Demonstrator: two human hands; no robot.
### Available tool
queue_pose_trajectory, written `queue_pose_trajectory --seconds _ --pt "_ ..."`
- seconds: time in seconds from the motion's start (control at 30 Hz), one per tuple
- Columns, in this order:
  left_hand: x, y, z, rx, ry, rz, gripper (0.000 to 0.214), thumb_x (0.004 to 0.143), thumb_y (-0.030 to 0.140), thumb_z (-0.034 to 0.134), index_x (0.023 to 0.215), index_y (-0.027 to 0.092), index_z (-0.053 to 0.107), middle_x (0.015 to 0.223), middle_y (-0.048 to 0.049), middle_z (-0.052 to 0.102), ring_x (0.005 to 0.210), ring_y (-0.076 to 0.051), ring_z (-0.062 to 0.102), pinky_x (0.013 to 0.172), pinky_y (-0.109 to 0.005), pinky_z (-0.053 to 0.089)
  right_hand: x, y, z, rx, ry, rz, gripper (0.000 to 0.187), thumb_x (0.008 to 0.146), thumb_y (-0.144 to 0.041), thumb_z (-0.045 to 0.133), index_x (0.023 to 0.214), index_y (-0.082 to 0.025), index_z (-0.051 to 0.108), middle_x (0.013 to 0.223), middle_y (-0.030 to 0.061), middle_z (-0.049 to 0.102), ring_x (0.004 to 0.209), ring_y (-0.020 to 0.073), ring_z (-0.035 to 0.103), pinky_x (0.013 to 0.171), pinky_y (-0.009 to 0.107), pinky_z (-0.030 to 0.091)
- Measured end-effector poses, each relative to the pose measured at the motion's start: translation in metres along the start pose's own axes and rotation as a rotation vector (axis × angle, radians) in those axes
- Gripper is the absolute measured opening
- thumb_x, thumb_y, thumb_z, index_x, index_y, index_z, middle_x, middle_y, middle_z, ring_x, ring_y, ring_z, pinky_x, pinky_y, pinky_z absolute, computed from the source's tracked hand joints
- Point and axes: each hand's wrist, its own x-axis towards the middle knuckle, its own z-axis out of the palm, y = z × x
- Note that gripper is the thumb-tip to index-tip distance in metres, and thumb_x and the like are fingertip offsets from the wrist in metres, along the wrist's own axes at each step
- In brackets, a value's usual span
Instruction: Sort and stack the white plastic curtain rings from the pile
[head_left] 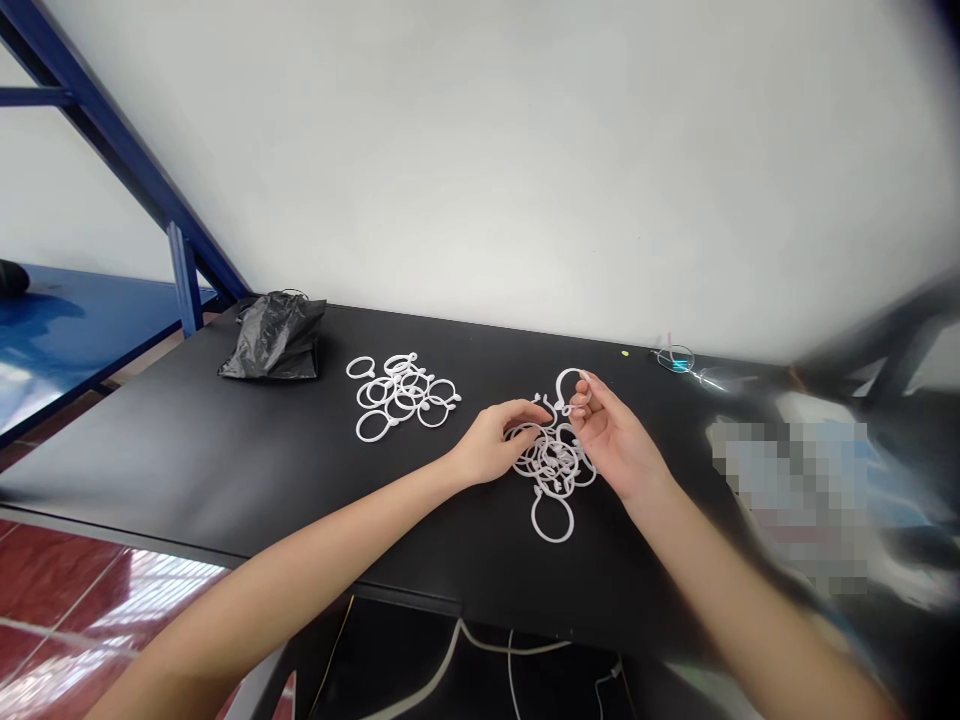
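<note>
My right hand (611,430) is closed in a pinch on a white plastic ring with a small knob, a curtain ring (559,388) by its look, raised just above the table. My left hand (495,440) rests at the left side of a pile of similar white rings (555,465). Its thumb and forefinger curve apart over the pile, with the fingertips touching or close to some rings. One ring (552,520) lies at the pile's near edge. Farther left is a second group of white rings (405,392), loosely spread and partly overlapping.
A crumpled black plastic bag (277,335) sits at the back left of the black table (225,450). Eyeglasses (675,360) lie near the wall. Clear plastic packaging (892,500), partly blurred, is at the right. Cables (442,665) run below the front edge.
</note>
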Motion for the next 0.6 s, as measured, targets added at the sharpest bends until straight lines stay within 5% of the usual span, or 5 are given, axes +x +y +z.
queue_pose_trajectory --seconds 0.27,0.43,0.6 --pt "0.003 0.006 -0.002 -0.138 0.168 0.011 0.013 0.088 0.02 0.056 0.098 0.015 0.065 0.099 -0.0063 0.067 0.097 -0.018 0.062 0.092 -0.032 0.047 -0.007 0.003 0.006 -0.211 -0.035 -0.034 0.023 0.062 -0.028 0.086 0.082 -0.021 0.076 0.078 -0.0004 0.071 0.065 0.0093 0.062 0.057 0.019 0.054" --pt "0.002 0.016 -0.001 -0.31 0.056 -0.057 0.027 0.085 0.039 0.066 0.091 0.013 0.067 0.081 -0.0033 0.067 0.068 -0.011 0.059 0.073 -0.027 0.049 -0.012 0.008 0.007 -0.329 -0.112 -0.052 0.021 0.068 -0.032 0.082 0.085 -0.022 0.076 0.08 0.0016 0.073 0.067 0.0119 0.064 0.059 0.024 0.054" --pt "0.003 0.015 -0.005 -0.564 0.1 -0.194 0.027 0.075 0.036 0.078 0.08 0.013 0.066 0.085 -0.0046 0.072 0.078 -0.013 0.067 0.086 -0.032 0.05 -0.014 0.011 0.003 -0.461 -0.08 -0.232 0.027 0.071 -0.032 0.081 0.096 -0.024 0.075 0.094 0.0036 0.074 0.086 0.0166 0.067 0.069 0.028 0.056"
